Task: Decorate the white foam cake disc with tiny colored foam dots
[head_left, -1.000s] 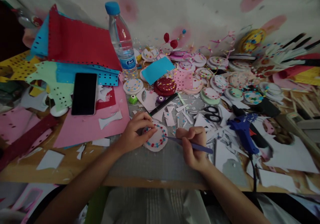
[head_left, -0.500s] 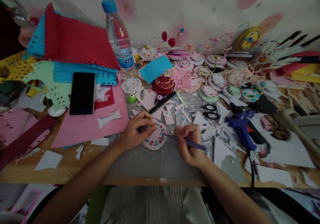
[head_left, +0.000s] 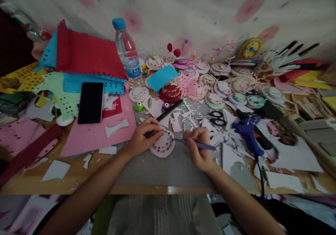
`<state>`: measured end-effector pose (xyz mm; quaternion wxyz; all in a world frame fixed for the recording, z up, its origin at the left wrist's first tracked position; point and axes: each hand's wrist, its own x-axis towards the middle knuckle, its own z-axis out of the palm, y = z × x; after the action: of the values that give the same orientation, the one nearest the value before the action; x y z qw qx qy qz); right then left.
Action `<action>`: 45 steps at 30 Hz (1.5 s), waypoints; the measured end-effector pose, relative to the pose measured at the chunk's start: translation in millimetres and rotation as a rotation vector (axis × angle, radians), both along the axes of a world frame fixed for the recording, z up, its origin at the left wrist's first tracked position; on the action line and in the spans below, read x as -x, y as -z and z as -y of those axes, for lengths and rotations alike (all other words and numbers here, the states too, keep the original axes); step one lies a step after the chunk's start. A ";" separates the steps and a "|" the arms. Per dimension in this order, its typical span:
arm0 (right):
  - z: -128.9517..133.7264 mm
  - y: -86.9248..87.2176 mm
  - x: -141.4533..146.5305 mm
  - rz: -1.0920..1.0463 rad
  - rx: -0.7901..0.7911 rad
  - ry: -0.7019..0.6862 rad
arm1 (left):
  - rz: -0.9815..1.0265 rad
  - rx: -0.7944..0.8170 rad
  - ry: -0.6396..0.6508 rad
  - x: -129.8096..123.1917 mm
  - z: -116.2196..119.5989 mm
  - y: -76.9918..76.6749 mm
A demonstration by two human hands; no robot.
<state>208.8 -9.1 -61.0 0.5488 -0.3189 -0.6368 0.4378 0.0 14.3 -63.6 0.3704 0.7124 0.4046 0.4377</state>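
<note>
Right hand (head_left: 201, 155) grips tweezers (head_left: 208, 146) beside a star-trimmed disc (head_left: 162, 144), likely light, bendable, best held by its rim; left hand (head_left: 143, 137) grip over it unclear.

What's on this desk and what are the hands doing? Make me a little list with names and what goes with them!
Left hand: touching the upper left of the pale disc
Right hand: holding a thin purple tool, tip at the disc's right edge
Disc decoration: red and blue stars in a ring
Under the disc: gray mat
Left side: black phone, red sheet
Back: clear bottle, standing, blue cap on
Right side: black-handled scissors, blue glue gun
</note>
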 end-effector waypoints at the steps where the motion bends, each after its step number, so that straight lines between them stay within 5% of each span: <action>1: 0.1 0.3 0.0 -0.005 0.003 -0.006 | 0.006 0.003 0.003 -0.1 0.1 -0.4; 10: -0.7 -0.4 -4.9 -0.031 0.029 0.030 | -0.002 0.008 0.005 0.7 0.0 1.2; 17: -17.8 -37.6 -57.0 0.033 0.198 0.231 | -0.021 0.045 0.007 6.9 3.1 -0.2; 23: -17.5 -65.8 -106.5 0.390 -0.015 0.405 | -0.010 -0.046 -0.114 7.9 10.8 -6.7; 29: -18.6 -57.7 -120.4 0.533 -0.019 0.442 | 0.084 0.040 -0.271 15.5 22.4 -25.5; 34: -32.5 -55.2 -118.2 0.618 -0.069 0.534 | 0.135 0.051 -0.470 33.0 54.6 -34.7; 45: -49.9 -36.6 -89.6 0.703 -0.186 0.350 | 0.293 0.223 -0.852 57.1 119.1 -57.2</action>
<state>298.4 40.8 -24.4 0.3904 -0.5018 -0.7586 0.1426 -57.0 -104.8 -6.4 0.2851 0.3690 0.6492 0.6009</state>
